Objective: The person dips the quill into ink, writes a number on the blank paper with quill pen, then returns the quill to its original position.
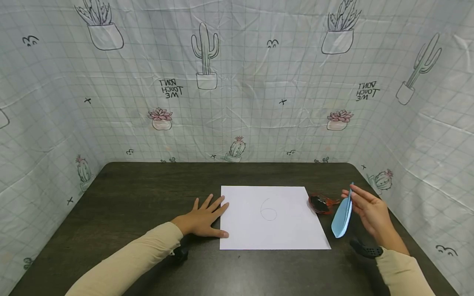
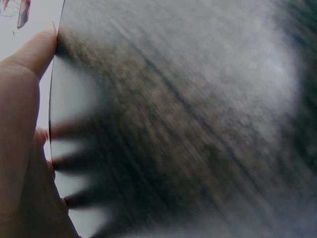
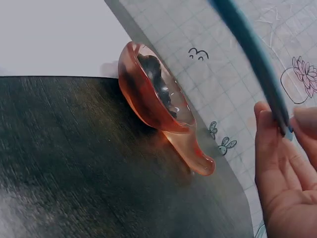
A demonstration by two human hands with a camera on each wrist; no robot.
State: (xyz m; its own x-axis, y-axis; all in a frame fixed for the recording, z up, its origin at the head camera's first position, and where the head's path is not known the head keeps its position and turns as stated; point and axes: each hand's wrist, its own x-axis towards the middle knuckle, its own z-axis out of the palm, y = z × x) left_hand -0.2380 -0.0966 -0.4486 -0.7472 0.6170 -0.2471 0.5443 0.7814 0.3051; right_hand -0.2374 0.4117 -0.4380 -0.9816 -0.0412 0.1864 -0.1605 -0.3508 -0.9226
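A white sheet of paper (image 1: 240, 232) with a thin drawn 6 (image 1: 268, 213) lies on the dark table. My left hand (image 1: 203, 221) rests on the sheet's left edge, fingers spread. To the right of the sheet, my right hand (image 1: 375, 213) pinches the narrow end of a light-blue, thin, spoon-like object (image 1: 341, 218), whose wide rounded part hangs down; it looks edge-on in the right wrist view. Between the sheet and this hand sits a clear orange-red bowl (image 3: 143, 99) with a short handle (image 3: 198, 157). Dark contents (image 3: 153, 72) show inside it; their kind is unclear.
Around the dark table (image 1: 159, 181) hangs a white gridded cloth (image 1: 244, 61) printed with cacti, at the back and both sides. A dark strap (image 1: 366, 249) sits at the right wrist.
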